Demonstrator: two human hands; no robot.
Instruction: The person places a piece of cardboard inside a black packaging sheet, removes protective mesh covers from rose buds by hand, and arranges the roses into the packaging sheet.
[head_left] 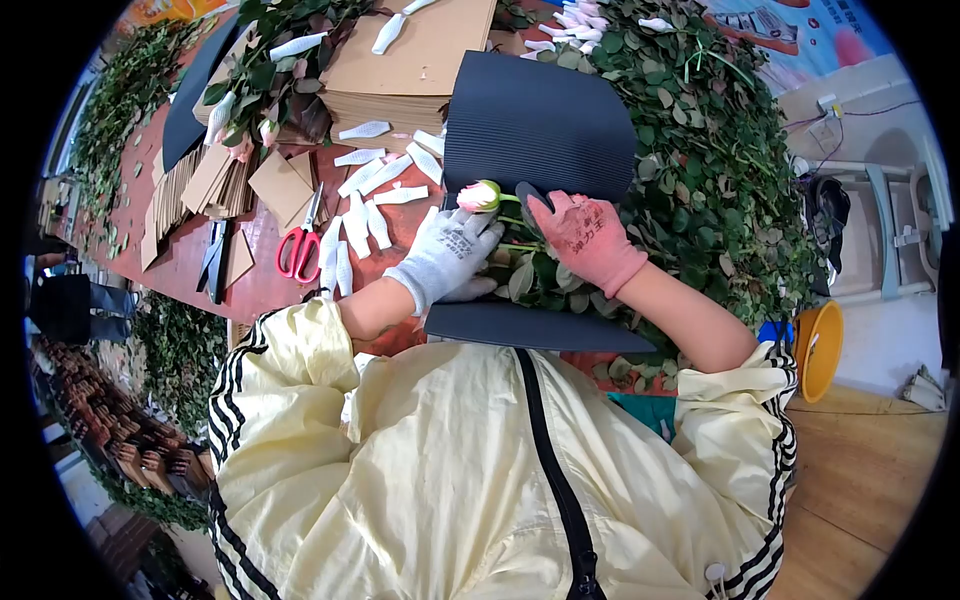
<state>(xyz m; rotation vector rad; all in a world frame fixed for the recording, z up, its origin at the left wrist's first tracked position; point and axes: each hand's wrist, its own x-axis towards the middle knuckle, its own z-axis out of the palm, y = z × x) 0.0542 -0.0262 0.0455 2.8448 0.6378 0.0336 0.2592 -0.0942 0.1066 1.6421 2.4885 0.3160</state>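
Observation:
My left hand (450,255), in a pale grey glove, is closed around the stem of a pink and white rose (479,196) just below the bloom. To its right my right hand (588,238), in a pink-red glove, has its fingers bent at the leafy stems (537,275); what they hold, if anything, is hidden. The stems lie between a black ribbed sheet (540,130) behind and a dark curved panel (535,327) near my body. White foam net sleeves (380,175) lie scattered left of the hands.
Red-handled scissors (299,252) and cardboard pieces (285,186) lie to the left. Stacked brown cardboard (390,70) stands behind. A large heap of leaves (720,180) covers the right side, with a yellow bucket (819,350) beyond. A person's legs (110,312) show at far left.

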